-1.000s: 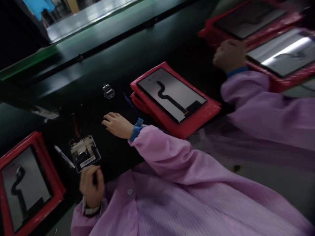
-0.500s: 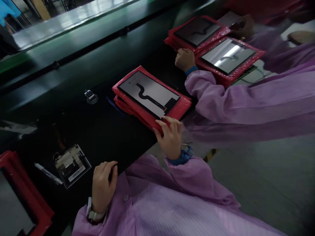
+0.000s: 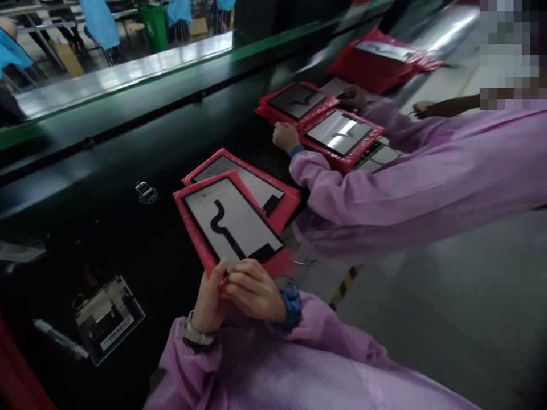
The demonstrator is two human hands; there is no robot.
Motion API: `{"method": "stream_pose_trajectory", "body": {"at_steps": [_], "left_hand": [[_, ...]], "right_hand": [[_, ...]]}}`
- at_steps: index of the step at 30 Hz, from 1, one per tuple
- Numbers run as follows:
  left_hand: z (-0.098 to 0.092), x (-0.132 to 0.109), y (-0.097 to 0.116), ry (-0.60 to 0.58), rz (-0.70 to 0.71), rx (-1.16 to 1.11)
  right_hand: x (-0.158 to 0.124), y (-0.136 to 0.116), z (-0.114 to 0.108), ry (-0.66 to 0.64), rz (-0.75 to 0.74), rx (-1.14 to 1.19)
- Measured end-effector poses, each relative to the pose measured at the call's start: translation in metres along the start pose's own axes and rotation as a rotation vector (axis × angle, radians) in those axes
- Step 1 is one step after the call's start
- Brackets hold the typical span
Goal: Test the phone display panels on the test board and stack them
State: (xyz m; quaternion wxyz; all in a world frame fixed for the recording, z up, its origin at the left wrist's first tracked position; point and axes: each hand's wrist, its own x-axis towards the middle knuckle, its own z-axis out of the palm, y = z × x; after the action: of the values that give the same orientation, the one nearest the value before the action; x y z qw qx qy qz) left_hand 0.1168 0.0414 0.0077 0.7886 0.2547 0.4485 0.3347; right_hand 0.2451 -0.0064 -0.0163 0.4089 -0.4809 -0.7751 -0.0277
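Observation:
A flat display panel [image 3: 239, 219] with a black S-shaped ribbon cable lies on a red bubble-wrap sheet [image 3: 194, 230]. Both are lifted and tilted in front of my body. My left hand [image 3: 210, 299] grips the near corner, thumb on top and fingers underneath. Beside it my right hand [image 3: 255, 289] is closed at the panel's near edge, around the cable's end; its fingertips are partly hidden. Just behind, a second panel [image 3: 265, 185] rests on a stack of red bubble-wrap [image 3: 287, 208], partly covered by the held one.
A small opened device [image 3: 110, 319] and a pale pen [image 3: 60, 337] lie left on the black bench. A small clear plastic piece [image 3: 146, 192] sits farther back. At right, a co-worker's hand [image 3: 285, 136] is beside more panels [image 3: 339, 132] on red wrap.
The top panel and its red wrap have come off the stack toward me, exposing another panel. My left hand has moved right from the bench edge onto the wrap's corner.

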Motion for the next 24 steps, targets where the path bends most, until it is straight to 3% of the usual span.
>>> {"method": "stream_pose_trajectory", "body": {"at_steps": [3,6,9,11,14,17,21,24], "left_hand": [[0.003,0.004,0.003,-0.008,-0.036,0.045],[-0.009,-0.003,0.002,0.042,0.063,0.141],[-0.042,-0.020,-0.003,0.071,0.215,0.340],[-0.073,-0.033,-0.006,0.104,0.272,0.408],[-0.120,-0.051,-0.008,0.228,0.415,0.644],[-0.146,-0.062,-0.008,0.371,0.410,0.733],[-0.143,-0.062,-0.008,0.454,0.238,0.550],[-0.137,-0.063,-0.010,0.474,0.225,0.494]], "right_hand": [[0.000,-0.008,-0.006,-0.022,-0.035,0.026],[0.009,-0.009,-0.027,0.081,-0.014,0.006],[0.018,-0.006,-0.043,0.241,0.253,-0.030],[0.021,-0.001,-0.042,0.248,0.495,0.015],[0.022,0.007,-0.025,0.057,0.794,0.384],[0.022,0.013,-0.002,-0.106,0.989,0.872],[0.026,0.019,0.018,-0.160,1.133,1.325],[0.028,0.025,0.022,-0.168,1.208,1.414]]}}
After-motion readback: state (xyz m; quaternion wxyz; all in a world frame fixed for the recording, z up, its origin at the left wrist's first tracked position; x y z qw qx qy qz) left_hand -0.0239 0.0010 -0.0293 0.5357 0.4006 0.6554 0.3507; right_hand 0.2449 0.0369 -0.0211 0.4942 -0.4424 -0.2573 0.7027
